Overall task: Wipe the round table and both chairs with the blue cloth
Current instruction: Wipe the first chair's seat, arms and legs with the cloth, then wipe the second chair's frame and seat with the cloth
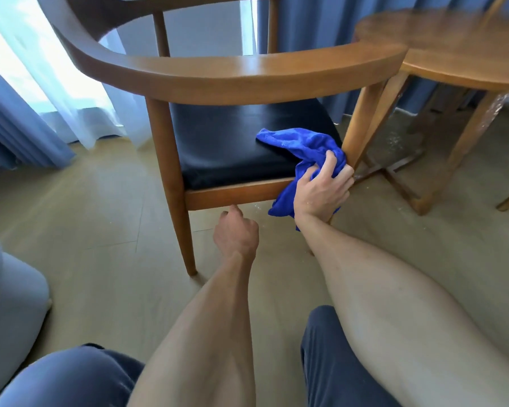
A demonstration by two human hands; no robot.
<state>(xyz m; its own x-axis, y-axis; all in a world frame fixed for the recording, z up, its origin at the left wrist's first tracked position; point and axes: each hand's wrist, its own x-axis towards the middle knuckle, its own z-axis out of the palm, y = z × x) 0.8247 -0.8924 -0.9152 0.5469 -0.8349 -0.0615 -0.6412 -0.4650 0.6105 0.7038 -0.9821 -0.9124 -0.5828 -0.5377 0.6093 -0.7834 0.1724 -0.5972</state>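
The right hand (323,189) grips a bunched blue cloth (303,148) at the front right corner of a wooden chair (241,74), its fingers curled round the fabric. Part of the cloth lies spread on the chair's black seat (229,142), and the rest hangs down past the wooden seat rail (235,193), below the wrist. The hand and cloth sit right against the chair's front right leg (362,124), touching or almost touching it. The left hand (237,233) is lower and to the left, just under the seat rail, with its fingers curled in and holding nothing; whether a knuckle touches the rail cannot be told. The 2 hands are apart, with a stretch of bare floor (100,215) showing between them. The chair's curved armrest sweeps across the upper part of the view, and its tip overlaps the edge of the round table (465,54) standing just beside it on the right. Behind both hang blue curtains (306,22) and a white sheer curtain (41,83) with daylight behind it. A pale cushion (9,304) shows at the lower left edge, and the person's blue-clad knees (71,380) fill the bottom.
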